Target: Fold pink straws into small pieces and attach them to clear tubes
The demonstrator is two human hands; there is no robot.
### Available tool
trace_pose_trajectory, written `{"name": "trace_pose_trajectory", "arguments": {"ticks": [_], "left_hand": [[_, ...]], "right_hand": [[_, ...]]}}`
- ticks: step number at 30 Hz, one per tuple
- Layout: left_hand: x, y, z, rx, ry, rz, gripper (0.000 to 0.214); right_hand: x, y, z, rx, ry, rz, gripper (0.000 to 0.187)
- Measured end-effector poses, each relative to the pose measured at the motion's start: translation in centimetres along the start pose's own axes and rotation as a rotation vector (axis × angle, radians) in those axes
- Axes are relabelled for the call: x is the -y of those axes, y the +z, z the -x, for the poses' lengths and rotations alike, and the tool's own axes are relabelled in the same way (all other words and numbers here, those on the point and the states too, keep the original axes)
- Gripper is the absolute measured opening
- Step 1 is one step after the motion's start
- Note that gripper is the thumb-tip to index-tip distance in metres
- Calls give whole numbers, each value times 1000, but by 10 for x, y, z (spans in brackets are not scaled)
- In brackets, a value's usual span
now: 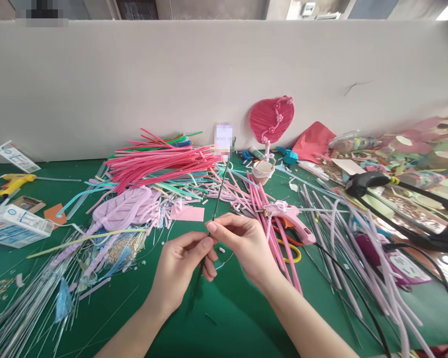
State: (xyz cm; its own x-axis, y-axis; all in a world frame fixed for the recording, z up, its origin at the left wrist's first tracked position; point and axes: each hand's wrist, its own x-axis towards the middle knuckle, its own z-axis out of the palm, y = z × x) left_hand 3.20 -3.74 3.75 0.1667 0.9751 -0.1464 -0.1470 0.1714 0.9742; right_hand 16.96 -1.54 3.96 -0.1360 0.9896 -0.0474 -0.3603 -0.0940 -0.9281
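A thin dark green wire (219, 195) rises at a steep slant from my fingertips, and its lower end shows beneath my left hand. My left hand (184, 263) pinches the wire between thumb and curled fingers. Just above and to the right, my right hand (248, 243) grips it between thumb and forefinger, the two hands almost touching. Close behind them lies a pink paper card (188, 213). A pink glue gun (291, 223) rests to the right of my right hand, by orange and yellow scissor handles (293, 252).
Pink pipe cleaners (160, 161) are heaped at the back, lilac leaf shapes (123, 209) before them. Metal wires (26, 308) spread at left, near a yellow glue gun (15, 183). A red fan shape (271, 119) stands in a small pot (263, 171). A black-framed saw (406, 204) lies right.
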Motion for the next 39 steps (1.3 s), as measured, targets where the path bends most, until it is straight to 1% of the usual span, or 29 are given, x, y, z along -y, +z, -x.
{"name": "trace_pose_trajectory", "arguments": {"ticks": [3, 5, 7, 11, 13, 15, 19, 21, 23, 27, 29, 31, 34, 36, 39], "left_hand": [[0, -5, -3, 161, -154, 229, 29], [1, -6, -3, 212, -193, 265, 30], [1, -4, -2, 178, -149, 199, 27], [0, 2, 1, 4, 9, -25, 22], [-1, 3, 2, -16, 32, -43, 22], [-2, 0, 0, 44, -20, 48, 22], [-2, -8, -3, 256, -240, 340, 24], [-1, -10, -4, 285, -263, 362, 23], [0, -8, -3, 226, -194, 249, 21], [2, -3, -1, -23, 74, -132, 16], [1, -2, 0, -76, 139, -218, 14], [0, -2, 0, -40, 105, -172, 14], [-3, -6, -2, 111, -39, 59, 18], [-3, -9, -3, 192, -110, 197, 19], [-3, -12, -4, 222, -131, 264, 18]], "right_hand": [[2, -3, 0, 103, 54, -48, 18], [2, -5, 0, 123, 51, -66, 17], [2, -5, 0, 73, 20, -68, 16], [0, -3, 1, -57, -49, -3, 17], [0, -2, 1, -75, -56, 25, 18], [1, -2, 1, -51, -41, 15, 17], [5, -3, 2, 85, 25, -43, 15], [6, -4, 2, 121, 49, -65, 15], [4, -5, 1, 84, 38, -78, 14], [-1, -4, 0, -50, -30, -52, 14], [-3, -3, 0, -82, -50, -42, 13], [-3, -3, 0, -86, -56, -40, 13], [-3, -4, 0, -45, -31, -32, 12], [-2, -6, 0, -9, 2, -41, 12], [0, -9, 0, 23, 50, -75, 12]]}}
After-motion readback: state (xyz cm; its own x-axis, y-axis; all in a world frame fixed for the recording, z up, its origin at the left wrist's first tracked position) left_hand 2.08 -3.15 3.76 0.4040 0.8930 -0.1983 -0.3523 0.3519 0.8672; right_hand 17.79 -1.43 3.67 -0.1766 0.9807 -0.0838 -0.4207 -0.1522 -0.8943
